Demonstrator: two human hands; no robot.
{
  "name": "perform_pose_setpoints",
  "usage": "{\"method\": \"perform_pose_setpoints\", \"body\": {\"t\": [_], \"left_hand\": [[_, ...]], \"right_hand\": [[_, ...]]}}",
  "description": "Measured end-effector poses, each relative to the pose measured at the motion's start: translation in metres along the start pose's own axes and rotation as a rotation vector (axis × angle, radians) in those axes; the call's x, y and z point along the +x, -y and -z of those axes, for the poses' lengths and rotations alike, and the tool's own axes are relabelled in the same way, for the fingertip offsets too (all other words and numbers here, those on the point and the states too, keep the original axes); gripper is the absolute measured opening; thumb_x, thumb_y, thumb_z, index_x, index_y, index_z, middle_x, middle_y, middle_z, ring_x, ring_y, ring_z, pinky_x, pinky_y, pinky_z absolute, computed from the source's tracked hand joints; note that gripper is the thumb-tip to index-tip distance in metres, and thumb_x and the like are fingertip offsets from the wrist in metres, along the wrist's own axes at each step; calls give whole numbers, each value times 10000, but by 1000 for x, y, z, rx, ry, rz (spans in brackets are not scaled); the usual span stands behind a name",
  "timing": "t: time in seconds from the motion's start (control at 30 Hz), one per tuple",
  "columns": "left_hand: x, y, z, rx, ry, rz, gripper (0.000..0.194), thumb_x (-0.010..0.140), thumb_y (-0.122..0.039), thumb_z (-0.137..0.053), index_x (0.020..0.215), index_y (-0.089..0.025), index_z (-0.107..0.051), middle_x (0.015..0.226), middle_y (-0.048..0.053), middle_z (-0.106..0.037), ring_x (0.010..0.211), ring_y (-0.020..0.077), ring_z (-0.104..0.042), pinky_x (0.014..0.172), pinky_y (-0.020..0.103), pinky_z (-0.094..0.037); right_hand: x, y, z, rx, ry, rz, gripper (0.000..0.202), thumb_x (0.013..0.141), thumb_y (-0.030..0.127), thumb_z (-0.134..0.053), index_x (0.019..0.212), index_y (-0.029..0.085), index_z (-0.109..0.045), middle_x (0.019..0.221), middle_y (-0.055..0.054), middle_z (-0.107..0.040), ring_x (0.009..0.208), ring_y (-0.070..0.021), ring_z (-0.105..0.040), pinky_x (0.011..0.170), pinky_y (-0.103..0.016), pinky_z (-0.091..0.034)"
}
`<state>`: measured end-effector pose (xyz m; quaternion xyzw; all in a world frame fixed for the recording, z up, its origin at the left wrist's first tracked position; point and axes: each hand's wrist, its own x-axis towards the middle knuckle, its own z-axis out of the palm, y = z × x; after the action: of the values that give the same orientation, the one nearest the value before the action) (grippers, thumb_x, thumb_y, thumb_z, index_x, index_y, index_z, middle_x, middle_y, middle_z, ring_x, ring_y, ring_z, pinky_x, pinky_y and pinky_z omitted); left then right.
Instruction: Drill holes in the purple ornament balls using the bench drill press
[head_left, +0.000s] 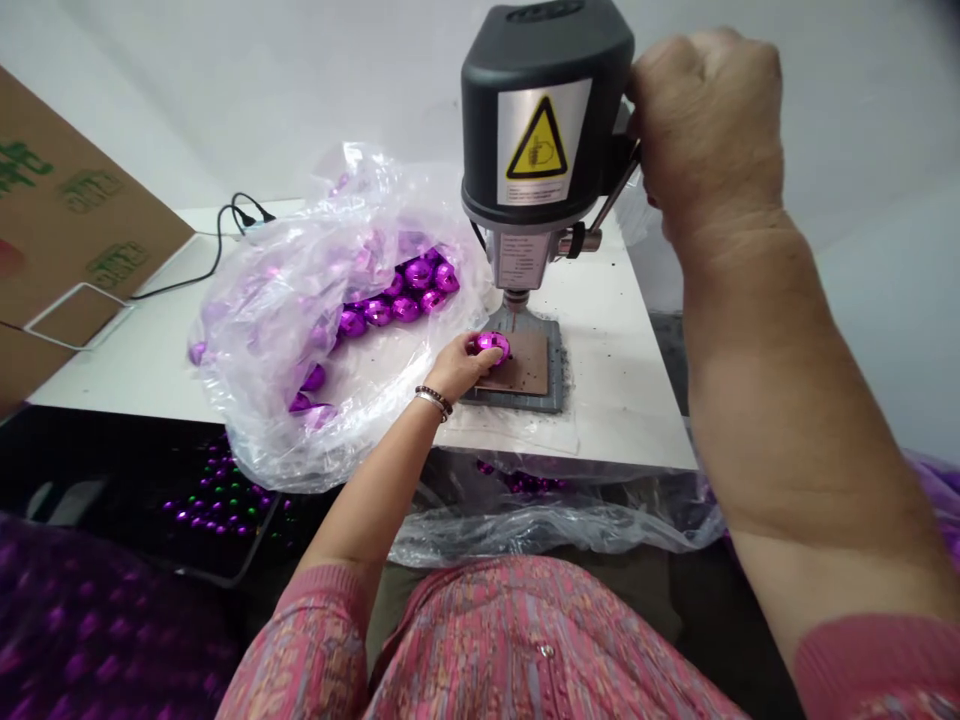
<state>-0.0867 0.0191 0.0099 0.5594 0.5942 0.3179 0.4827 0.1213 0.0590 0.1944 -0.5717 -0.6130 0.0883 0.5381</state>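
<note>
Between the fingers of my left hand (459,368) is a shiny purple ball (493,346) with a faceted surface. It is held over a brown board (525,365) on the grey base plate (556,385) of a bench drill press (547,120). The drill bit (514,318) points down just above and to the right of the ball; whether they touch I cannot tell. My right hand (709,120) is closed around the feed lever (619,190) at the right side of the drill head.
A clear plastic bag (262,350) on the white table (637,370) holds several purple balls (405,308). Left stands a cardboard box (82,200) beside a black cable (202,275). Dark crumbs lie around the base. More purple balls (225,490) are below the table's front edge.
</note>
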Motion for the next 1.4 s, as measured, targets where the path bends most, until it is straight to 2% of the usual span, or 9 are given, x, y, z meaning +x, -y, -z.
{"method": "perform_pose_setpoints", "body": {"t": [0.13, 0.3, 0.43, 0.57, 0.83, 0.97, 1.1, 1.23, 1.4], "left_hand": [[6, -2, -2, 89, -74, 17, 484, 697, -355, -819, 1112, -148, -679, 897, 56, -737, 758, 144, -658, 732, 264, -537], [5, -14, -5, 197, -66, -27, 510, 708, -316, -803, 1167, -141, -670, 1024, 73, -738, 876, 167, -675, 832, 290, -532], [3, -25, -10, 383, -42, -98, 544, 711, -285, -788, 1222, -140, -667, 1072, 72, -738, 923, 178, -670, 876, 292, -519], [6, -27, -17, 544, -15, -195, 566, 693, -281, -798, 1237, -176, -679, 1089, 52, -741, 969, 208, -671, 911, 299, -510], [7, -16, -20, 482, 13, -207, 564, 720, -308, -785, 1259, -178, -681, 1070, 29, -747, 970, 202, -671, 905, 282, -504], [8, -12, -21, 443, 5, -209, 629, 720, -315, -781, 1312, -149, -646, 1098, 49, -742, 990, 202, -665, 914, 281, -497], [9, -8, -22, 421, 22, -236, 602, 720, -329, -772, 1282, -145, -659, 1055, 38, -742, 936, 190, -660, 879, 274, -497], [8, -7, -22, 421, 4, -257, 567, 718, -333, -769, 1245, -147, -675, 1014, 30, -740, 933, 189, -652, 868, 265, -492], [10, -5, -22, 416, 11, -259, 601, 729, -320, -771, 1287, -133, -649, 1069, 47, -734, 944, 184, -649, 871, 267, -492]], "right_hand": [[-4, 9, 0, -25, -90, -99, 277, 906, 270, -417, 664, 149, -359, 692, 28, -347, 694, -11, -309, 691, -211, -285], [-6, 15, 1, -8, -75, -108, 306, 922, 246, -404, 646, 151, -311, 660, 46, -294, 666, 3, -261, 686, -215, -236], [-4, 15, 1, -17, -71, -96, 332, 931, 238, -407, 632, 146, -295, 652, 44, -259, 673, 2, -230, 690, -231, -197], [-4, 14, 0, -10, -79, -107, 335, 938, 219, -413, 630, 147, -301, 644, 42, -236, 655, -2, -224, 674, -241, -181], [-13, 25, 4, -72, -113, -143, 389, 942, 169, -459, 622, 158, -239, 623, 55, -218, 651, -15, -178, 667, -239, -203], [-46, 18, 7, -91, -140, 22, 367, 914, 176, -513, 666, 187, -242, 609, 67, -235, 602, -19, -211, 654, -220, -267], [-93, -14, 5, -108, -187, 313, 201, 861, 278, -540, 775, 184, -384, 658, 46, -384, 580, -36, -309, 630, -217, -345], [-120, -38, -1, -240, -214, 404, 167, 898, 342, -475, 839, 186, -483, 704, 1, -499, 619, -75, -416, 644, -242, -407], [-126, -48, -10, -297, -277, 454, 213, 930, 353, -425, 844, 177, -511, 698, -11, -505, 627, -81, -448, 648, -246, -434]]}}
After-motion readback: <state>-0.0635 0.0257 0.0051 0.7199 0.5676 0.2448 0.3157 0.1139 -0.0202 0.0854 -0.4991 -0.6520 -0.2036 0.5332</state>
